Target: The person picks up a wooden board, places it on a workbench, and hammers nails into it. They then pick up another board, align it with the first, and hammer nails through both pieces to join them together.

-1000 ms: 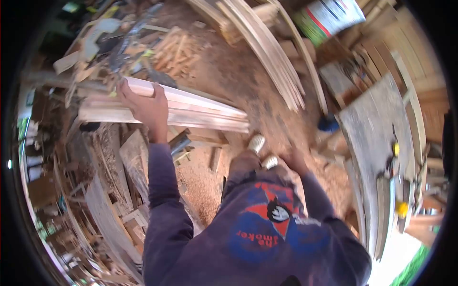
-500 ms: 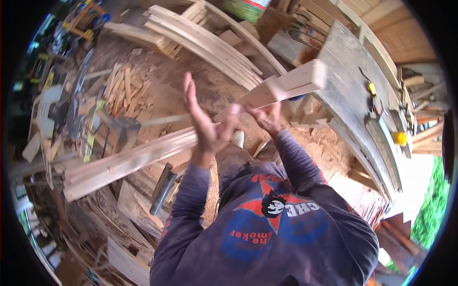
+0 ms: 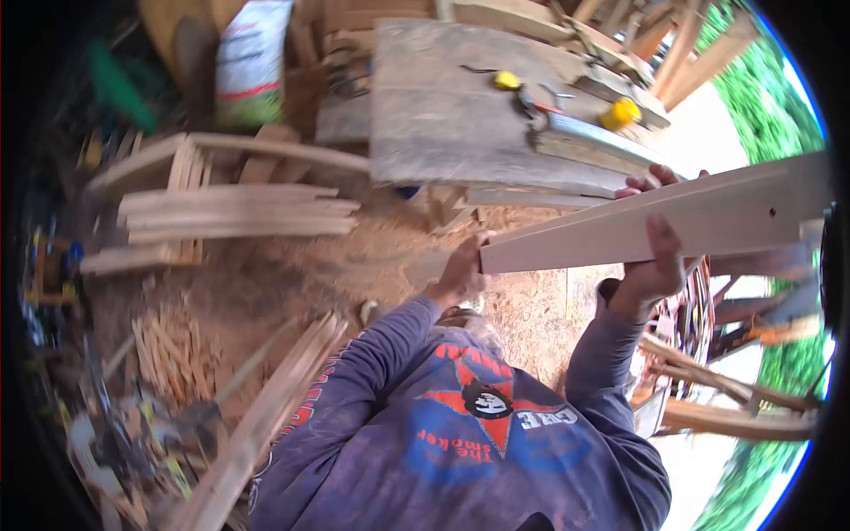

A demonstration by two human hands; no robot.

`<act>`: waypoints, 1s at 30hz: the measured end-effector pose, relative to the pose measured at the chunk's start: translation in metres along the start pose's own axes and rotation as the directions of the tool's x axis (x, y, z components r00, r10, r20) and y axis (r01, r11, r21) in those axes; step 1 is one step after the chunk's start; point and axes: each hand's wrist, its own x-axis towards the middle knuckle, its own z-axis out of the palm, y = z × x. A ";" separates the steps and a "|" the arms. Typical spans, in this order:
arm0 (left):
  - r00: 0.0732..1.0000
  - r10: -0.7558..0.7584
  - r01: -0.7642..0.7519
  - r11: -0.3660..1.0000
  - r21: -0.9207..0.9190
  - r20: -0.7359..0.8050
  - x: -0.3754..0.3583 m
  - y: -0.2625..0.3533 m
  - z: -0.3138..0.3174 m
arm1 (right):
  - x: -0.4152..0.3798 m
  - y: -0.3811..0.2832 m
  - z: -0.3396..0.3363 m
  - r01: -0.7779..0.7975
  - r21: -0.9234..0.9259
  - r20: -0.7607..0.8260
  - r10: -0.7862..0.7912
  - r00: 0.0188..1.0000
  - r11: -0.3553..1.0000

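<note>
Holding long plank (image 3: 575, 234) in midair, running out toward the right edge of view. Clamped on it at the near end with left hand (image 3: 462, 270), farther along with right hand (image 3: 653, 281) (thumb on flat face, fingers at upper edge). Noted beyond: counter (image 3: 452, 97) with yellow objects (image 3: 622, 113) on it, too small to name. Noted at left: stacked boards (image 3: 235, 214), with sack (image 3: 252, 66) behind; at lower left, more lengths of wood (image 3: 257, 434).
</note>
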 end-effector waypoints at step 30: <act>0.811 -0.419 0.002 0.700 -0.714 -0.409 0.327 0.041 0.117 | -0.049 0.121 -0.506 0.138 -0.969 0.230 0.551 0.802 0.204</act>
